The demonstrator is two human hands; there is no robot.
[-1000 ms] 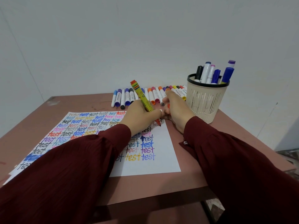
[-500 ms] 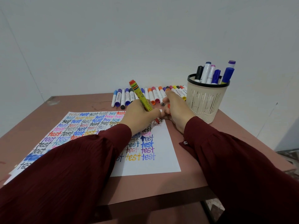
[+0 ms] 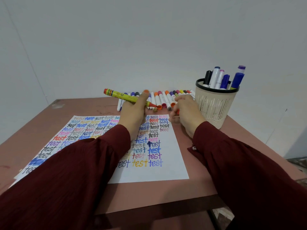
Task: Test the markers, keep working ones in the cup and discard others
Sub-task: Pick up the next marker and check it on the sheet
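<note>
My left hand (image 3: 132, 113) grips a yellow marker (image 3: 119, 95) with a red tip, held nearly level above the top of the paper, tip pointing right. Curled fingers of my right hand (image 3: 187, 112) pinch a small red cap (image 3: 177, 111) just right of that tip, with a gap between cap and tip. A beige mesh cup (image 3: 214, 103) with a black rim stands at the right and holds several markers (image 3: 216, 77). A row of capped markers (image 3: 164, 98) lies along the table's far edge, partly hidden by my hands.
A white sheet (image 3: 166, 171) covered with the word "test" in many colours lies on the brown table (image 3: 199, 185), with its lower right part blank. White walls close in behind and to the right. The table's front edge runs below my sleeves.
My left hand lifted the marker off the paper and laid it flatter, tip to the right. My right hand shifted slightly right, away from the left hand.
</note>
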